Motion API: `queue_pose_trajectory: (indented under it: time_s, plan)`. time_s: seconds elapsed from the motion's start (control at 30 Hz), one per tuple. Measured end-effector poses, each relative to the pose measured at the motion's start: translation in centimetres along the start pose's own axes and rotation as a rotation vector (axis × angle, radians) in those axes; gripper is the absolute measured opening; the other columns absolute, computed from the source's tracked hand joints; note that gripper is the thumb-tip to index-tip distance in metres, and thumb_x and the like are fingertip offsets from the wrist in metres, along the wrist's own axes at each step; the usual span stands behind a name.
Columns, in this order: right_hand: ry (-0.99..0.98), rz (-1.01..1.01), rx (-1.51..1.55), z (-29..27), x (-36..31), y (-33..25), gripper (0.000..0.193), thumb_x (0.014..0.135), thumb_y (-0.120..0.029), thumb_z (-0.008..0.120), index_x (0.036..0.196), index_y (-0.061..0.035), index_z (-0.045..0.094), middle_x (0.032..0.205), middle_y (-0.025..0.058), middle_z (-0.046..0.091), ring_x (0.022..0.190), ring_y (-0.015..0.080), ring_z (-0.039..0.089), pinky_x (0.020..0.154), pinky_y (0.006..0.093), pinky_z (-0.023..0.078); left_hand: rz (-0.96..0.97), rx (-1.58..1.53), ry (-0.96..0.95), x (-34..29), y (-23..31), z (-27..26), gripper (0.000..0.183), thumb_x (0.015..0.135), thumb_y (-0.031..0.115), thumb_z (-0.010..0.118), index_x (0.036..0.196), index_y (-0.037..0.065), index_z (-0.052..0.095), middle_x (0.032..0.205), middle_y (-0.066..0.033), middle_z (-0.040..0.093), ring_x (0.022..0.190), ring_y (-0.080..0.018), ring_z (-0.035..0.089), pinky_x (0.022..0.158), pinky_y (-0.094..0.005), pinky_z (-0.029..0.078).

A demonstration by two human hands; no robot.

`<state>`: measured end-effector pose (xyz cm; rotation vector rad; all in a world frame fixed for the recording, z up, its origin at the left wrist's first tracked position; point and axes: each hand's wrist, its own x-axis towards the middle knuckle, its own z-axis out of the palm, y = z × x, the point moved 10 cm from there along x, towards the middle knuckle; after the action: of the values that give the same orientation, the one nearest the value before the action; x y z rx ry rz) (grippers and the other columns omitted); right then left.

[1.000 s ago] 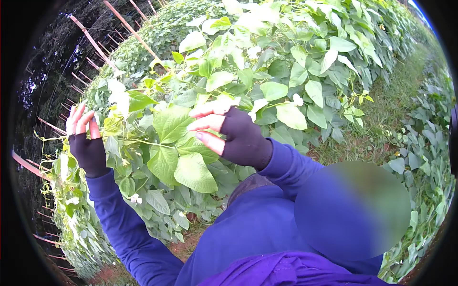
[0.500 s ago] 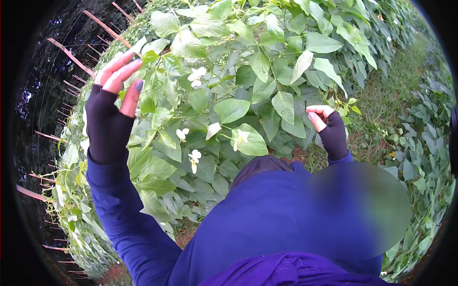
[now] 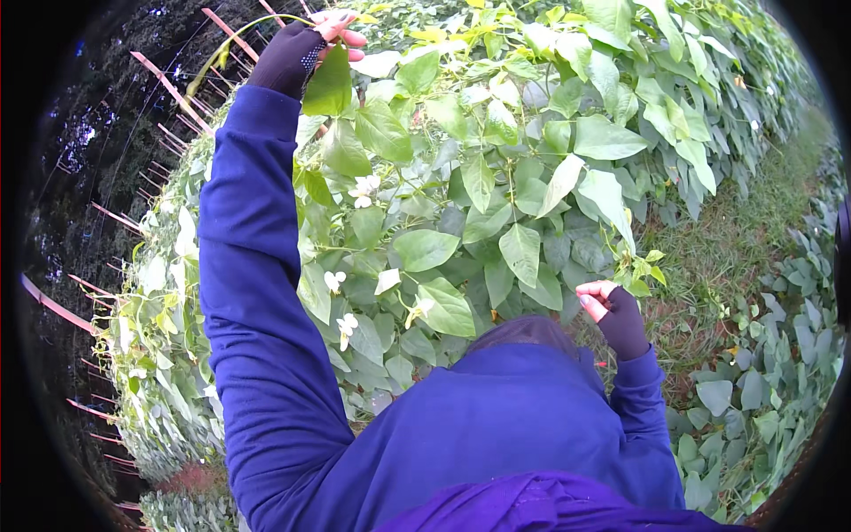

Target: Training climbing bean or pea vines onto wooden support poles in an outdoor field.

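Observation:
At the upper left, my left hand [image 3: 312, 50], in a black fingerless glove, is raised to the top of the climbing bean plants [image 3: 425, 248]. Its fingers are closed on a thin green vine shoot [image 3: 232, 37] that arches over to the left and droops at its tip. One broad leaf [image 3: 329, 84] hangs just below those fingers. My right hand [image 3: 613, 315], gloved alike, is held low at the right of the plants, below a small yellow-green sprig [image 3: 640, 268]. Thumb and fingers there are bent together; what they hold, if anything, is hidden.
White flowers [image 3: 347, 328] dot the foliage in front of me. Slanting reddish stakes [image 3: 168, 89] line the left side against dark trees. To the right runs a grassy path [image 3: 709, 239], with another leafy row [image 3: 789, 355] beyond it.
My left hand has gone up and to the right from beside the leaves and has closed on the vine shoot. My right hand sits slightly lower in view, still bent closed.

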<state>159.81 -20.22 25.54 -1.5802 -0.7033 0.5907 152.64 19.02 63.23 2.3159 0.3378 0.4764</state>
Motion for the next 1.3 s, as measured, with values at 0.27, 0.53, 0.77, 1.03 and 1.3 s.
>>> queue_pose_trajectory:
  time_s: [0.27, 0.53, 0.77, 1.03, 1.3]
  plan:
    - [-0.12, -0.223, -0.042, 3.8, 4.8, -12.6, 0.016, 0.084, -0.003, 0.062, 0.099, -0.0025, 0.066, 0.091, 0.0053, 0.063, 0.082, 0.0112, 0.059, 0.074, 0.0253, 0.046, -0.085, -0.253, -0.166, -10.7, 2.6, 6.2, 0.048, 0.096, 0.033, 0.046, 0.129, -0.002, 0.048, 0.115, -0.0155, 0.061, 0.096, -0.0247, 0.064, 0.086, -0.0334, 0.05]
    - [-0.206, -1.133, -0.308, 18.2, 4.4, -28.6, 0.031, 0.077, -0.009, 0.065, 0.107, -0.0043, 0.061, 0.104, 0.0145, 0.061, 0.089, 0.0331, 0.06, 0.077, 0.0402, 0.049, 0.271, 0.214, 0.046, -20.7, 3.1, 11.0, 0.05, 0.098, 0.022, 0.045, 0.142, 0.003, 0.034, 0.144, -0.0259, 0.031, 0.134, -0.0354, 0.032, 0.107, -0.0391, 0.027]
    - [-0.159, -1.18, -0.123, 21.9, 3.4, -27.2, 0.024, 0.071, -0.002, 0.065, 0.095, -0.0052, 0.063, 0.093, 0.0115, 0.062, 0.084, 0.0304, 0.062, 0.071, 0.038, 0.05, 0.322, 0.246, 0.053, -24.1, 1.1, 10.1, 0.062, 0.087, 0.007, 0.057, 0.143, 0.002, 0.03, 0.146, -0.0266, 0.027, 0.133, -0.0402, 0.031, 0.106, -0.0415, 0.03]
    - [-0.088, -1.038, -0.046, 20.5, 4.5, -24.7, 0.024, 0.077, 0.005, 0.064, 0.098, -0.005, 0.063, 0.099, 0.0118, 0.066, 0.089, 0.0271, 0.064, 0.076, 0.0342, 0.051, 0.349, 0.849, 0.34, -22.8, -0.4, 5.1, 0.054, 0.073, 0.011, 0.069, 0.125, 0.013, 0.057, 0.129, -0.0131, 0.053, 0.121, -0.0336, 0.046, 0.104, -0.0495, 0.031]
    - [-0.045, -1.077, -0.007, 18.6, 7.0, -24.7, 0.025, 0.078, 0.008, 0.059, 0.099, -0.004, 0.063, 0.098, 0.0116, 0.067, 0.09, 0.0262, 0.064, 0.078, 0.0345, 0.05, -0.084, -0.082, 0.271, -18.1, -5.7, 0.7, 0.033, 0.084, 0.011, 0.062, 0.116, 0.007, 0.063, 0.084, -0.0002, 0.062, 0.077, -0.0058, 0.054, 0.077, -0.0233, 0.043]
